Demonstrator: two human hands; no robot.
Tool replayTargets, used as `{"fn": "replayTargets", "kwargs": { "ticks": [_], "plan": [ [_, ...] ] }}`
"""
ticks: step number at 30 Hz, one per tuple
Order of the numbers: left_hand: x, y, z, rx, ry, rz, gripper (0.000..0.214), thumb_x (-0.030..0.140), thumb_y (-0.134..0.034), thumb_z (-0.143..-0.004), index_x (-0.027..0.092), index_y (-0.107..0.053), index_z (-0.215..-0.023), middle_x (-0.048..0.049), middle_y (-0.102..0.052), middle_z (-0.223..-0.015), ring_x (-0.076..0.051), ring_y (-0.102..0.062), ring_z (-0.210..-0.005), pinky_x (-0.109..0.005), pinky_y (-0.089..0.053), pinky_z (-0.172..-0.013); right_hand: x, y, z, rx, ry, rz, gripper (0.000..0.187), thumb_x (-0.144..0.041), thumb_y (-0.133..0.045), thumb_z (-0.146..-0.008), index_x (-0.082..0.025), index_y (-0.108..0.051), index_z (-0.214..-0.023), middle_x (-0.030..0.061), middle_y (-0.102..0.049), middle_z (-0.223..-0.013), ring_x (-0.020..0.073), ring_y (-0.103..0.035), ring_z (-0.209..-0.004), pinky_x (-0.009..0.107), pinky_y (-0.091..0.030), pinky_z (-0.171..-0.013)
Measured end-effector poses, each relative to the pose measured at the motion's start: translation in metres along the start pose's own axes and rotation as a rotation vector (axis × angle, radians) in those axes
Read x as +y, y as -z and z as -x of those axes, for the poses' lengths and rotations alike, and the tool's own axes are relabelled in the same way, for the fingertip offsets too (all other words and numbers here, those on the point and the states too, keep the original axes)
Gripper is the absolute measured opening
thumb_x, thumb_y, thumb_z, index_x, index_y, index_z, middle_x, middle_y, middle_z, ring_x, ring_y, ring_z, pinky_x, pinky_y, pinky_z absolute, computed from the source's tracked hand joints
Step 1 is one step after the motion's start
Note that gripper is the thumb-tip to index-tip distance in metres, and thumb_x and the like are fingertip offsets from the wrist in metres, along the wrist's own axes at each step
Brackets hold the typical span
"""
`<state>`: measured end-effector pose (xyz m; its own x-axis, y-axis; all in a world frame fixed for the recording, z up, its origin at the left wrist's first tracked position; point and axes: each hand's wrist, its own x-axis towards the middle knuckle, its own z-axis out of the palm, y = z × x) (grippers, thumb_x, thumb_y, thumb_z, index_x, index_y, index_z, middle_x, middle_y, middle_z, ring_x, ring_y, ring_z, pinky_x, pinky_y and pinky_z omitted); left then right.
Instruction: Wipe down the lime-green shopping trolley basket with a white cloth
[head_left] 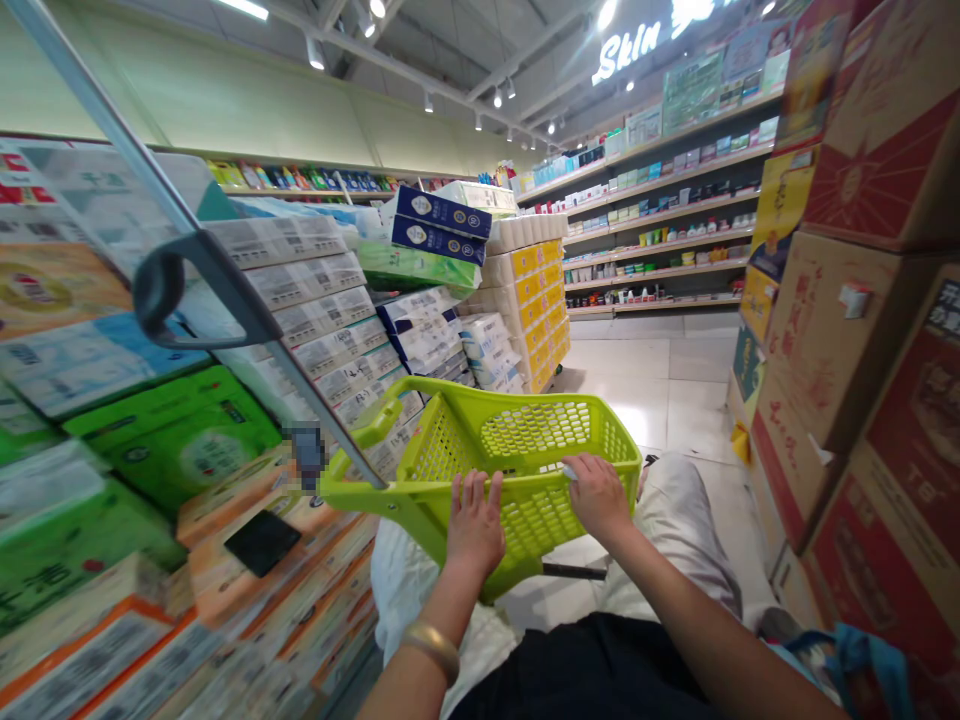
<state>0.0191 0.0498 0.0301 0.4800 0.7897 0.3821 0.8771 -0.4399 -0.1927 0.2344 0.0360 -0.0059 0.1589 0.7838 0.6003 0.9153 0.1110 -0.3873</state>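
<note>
A lime-green plastic shopping basket (525,435) sits tilted on my lap, its open mouth facing away from me. My left hand (474,522) rests on the near rim, fingers curled over the edge, a gold bangle on that wrist. My right hand (598,492) grips the rim further right, and something small and white shows under its fingers. I cannot see anything inside the basket. A grey telescopic pull handle (196,290) rises from the basket's left corner toward the upper left.
Stacked packs of tissue and toilet paper (150,450) crowd the left side. Brown and red cartons (847,330) are piled high on the right. A tiled aisle (660,390) runs ahead to shelves of bottles (660,230). A blue bag strap (847,650) lies at lower right.
</note>
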Motion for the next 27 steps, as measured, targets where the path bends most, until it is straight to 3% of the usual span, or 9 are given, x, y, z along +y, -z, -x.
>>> {"fn": "replayTargets", "kwargs": {
  "ticks": [7, 12, 19, 23, 27],
  "plan": [
    [-0.014, -0.001, -0.010, -0.062, 0.001, -0.028, 0.073, 0.014, -0.052, -0.071, 0.017, -0.037, -0.142, -0.0137, -0.046, -0.137, -0.029, -0.030, -0.138, -0.048, -0.009, -0.119, -0.002, -0.001, -0.002, -0.018, 0.009, 0.025, 0.037, -0.004, -0.045, -0.077, -0.020, -0.063, -0.106, 0.0052, -0.064, -0.097, 0.0211, -0.054, -0.093, 0.033, -0.037, -0.087],
    [-0.029, 0.000, -0.019, -0.114, 0.019, -0.043, 0.072, 0.013, -0.051, -0.072, 0.016, -0.039, -0.142, -0.0140, -0.042, -0.144, -0.029, -0.023, -0.143, -0.047, -0.007, -0.120, 0.015, 0.000, 0.003, 0.042, -0.048, 0.043, 0.036, -0.005, -0.046, -0.077, -0.019, -0.064, -0.106, 0.0049, -0.065, -0.095, 0.0210, -0.055, -0.091, 0.032, -0.037, -0.086],
    [-0.043, -0.003, -0.029, -0.145, 0.119, -0.022, 0.078, 0.012, -0.055, -0.068, 0.011, -0.036, -0.143, -0.0152, -0.026, -0.155, -0.032, -0.012, -0.146, -0.047, -0.010, -0.119, 0.018, -0.003, 0.016, 0.098, -0.024, 0.057, 0.040, -0.004, -0.046, -0.075, -0.019, -0.064, -0.108, 0.0059, -0.066, -0.097, 0.0202, -0.055, -0.092, 0.031, -0.038, -0.086],
    [-0.028, -0.005, -0.024, -0.063, 0.102, 0.044, 0.085, 0.010, -0.055, -0.066, 0.012, -0.027, -0.147, -0.0162, -0.020, -0.157, -0.032, -0.010, -0.146, -0.050, -0.014, -0.118, 0.010, -0.002, 0.020, 0.087, -0.018, 0.035, 0.043, -0.004, -0.045, -0.074, -0.018, -0.063, -0.110, 0.0071, -0.065, -0.099, 0.0212, -0.054, -0.092, 0.032, -0.039, -0.085],
    [0.015, -0.010, -0.017, -0.052, -0.078, 0.179, 0.087, 0.009, -0.051, -0.067, 0.015, -0.020, -0.149, -0.0126, -0.021, -0.157, -0.028, -0.010, -0.147, -0.048, -0.018, -0.118, 0.005, 0.002, 0.024, 0.067, -0.041, 0.000, 0.042, -0.003, -0.044, -0.074, -0.018, -0.064, -0.108, 0.0074, -0.064, -0.097, 0.0221, -0.054, -0.091, 0.033, -0.039, -0.084]
  ]
}}
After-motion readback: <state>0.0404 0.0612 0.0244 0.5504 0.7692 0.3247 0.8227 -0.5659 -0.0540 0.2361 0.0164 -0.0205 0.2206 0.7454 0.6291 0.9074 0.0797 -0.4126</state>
